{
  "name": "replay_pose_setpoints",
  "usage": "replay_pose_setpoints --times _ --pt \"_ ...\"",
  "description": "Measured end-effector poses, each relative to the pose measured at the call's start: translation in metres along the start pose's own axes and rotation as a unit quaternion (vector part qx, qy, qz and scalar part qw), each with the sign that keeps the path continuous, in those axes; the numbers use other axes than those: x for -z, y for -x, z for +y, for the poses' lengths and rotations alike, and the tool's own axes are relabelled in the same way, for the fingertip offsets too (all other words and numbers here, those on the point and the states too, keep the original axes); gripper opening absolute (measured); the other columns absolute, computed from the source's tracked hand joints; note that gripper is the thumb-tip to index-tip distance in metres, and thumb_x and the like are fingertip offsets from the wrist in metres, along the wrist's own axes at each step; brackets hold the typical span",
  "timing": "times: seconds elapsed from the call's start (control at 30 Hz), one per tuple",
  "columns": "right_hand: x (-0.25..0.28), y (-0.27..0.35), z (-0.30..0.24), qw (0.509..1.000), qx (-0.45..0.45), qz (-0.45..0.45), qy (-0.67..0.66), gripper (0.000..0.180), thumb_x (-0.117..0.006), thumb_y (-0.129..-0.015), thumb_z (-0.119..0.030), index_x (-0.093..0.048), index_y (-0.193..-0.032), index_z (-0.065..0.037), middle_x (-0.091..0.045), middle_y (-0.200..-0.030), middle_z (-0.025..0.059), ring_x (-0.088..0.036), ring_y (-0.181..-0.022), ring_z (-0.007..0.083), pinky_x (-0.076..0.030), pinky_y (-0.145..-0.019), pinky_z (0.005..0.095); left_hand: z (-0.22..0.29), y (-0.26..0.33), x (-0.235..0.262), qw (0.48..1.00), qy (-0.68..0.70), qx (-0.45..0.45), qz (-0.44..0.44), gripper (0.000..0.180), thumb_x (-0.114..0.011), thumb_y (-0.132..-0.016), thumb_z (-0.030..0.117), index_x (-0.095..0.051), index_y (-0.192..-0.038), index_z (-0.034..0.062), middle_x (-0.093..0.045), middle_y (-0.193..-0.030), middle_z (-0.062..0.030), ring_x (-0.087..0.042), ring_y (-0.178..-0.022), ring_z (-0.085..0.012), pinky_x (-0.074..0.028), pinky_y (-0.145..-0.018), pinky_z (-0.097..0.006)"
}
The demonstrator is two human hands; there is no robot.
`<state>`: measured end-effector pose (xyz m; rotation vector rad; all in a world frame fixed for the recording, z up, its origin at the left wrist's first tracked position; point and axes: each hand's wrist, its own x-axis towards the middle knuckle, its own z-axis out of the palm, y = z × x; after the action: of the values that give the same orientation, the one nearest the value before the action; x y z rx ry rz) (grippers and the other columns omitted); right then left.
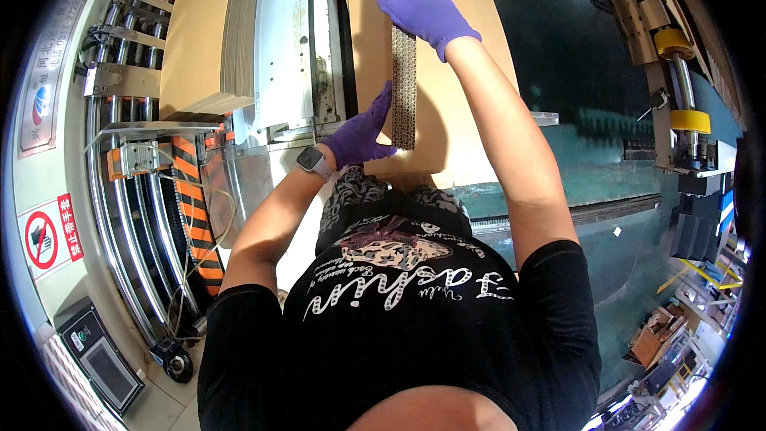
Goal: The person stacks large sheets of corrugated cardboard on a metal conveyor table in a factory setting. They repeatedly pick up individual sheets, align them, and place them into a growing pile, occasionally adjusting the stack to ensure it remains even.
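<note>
A stack of flat corrugated cardboard sheets (pixel 404 72) stands on edge in front of me, its fluted edge facing the camera. My left hand (pixel 363 134), in a purple glove with a watch at the wrist, grips the stack's near lower end. My right hand (pixel 423 8), also in a purple glove, is closed over the edge farther up. More tan cardboard (pixel 463 112) lies flat beneath and beside the held stack.
Another tall pile of cardboard sheets (pixel 203 32) sits at the left on a metal machine bed (pixel 283 40). Steel rails and an orange-black striped bar (pixel 195 207) run along the left. A dark green machine body (pixel 606 160) with yellow rollers (pixel 690 120) fills the right.
</note>
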<state>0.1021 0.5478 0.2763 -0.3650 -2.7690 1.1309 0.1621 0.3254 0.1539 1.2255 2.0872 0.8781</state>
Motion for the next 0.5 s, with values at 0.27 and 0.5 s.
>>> replay_pose_setpoints --times 0.27,0.5 --pt "0.001 0.003 0.004 1.0 -0.014 0.012 0.022 0.064 -0.054 -0.082 -0.044 -0.036 -0.116 0.007 -0.064 -0.087 0.0317 -0.065 -0.086 0.0455 -0.051 -0.079 0.0456 -0.012 -0.004 -0.009 0.994 0.04 -0.089 0.039 0.1 -0.073 -0.078 0.018 -0.006 -0.149 -0.0002 -0.037 -0.142 -0.0267 -0.05 -0.123 -0.0365 -0.043 -0.1 -0.036" --pt "0.006 0.01 -0.009 1.0 -0.01 -0.004 0.004 0.06 -0.052 -0.079 -0.035 -0.035 -0.113 0.012 -0.064 -0.087 0.0316 -0.065 -0.085 0.0451 -0.05 -0.08 0.0471 -0.016 -0.004 -0.007 0.995 0.062 -0.07 0.032 0.09 -0.066 -0.081 0.012 -0.009 -0.15 0.0034 -0.042 -0.139 -0.0247 -0.055 -0.117 -0.0343 -0.043 -0.098 -0.037"
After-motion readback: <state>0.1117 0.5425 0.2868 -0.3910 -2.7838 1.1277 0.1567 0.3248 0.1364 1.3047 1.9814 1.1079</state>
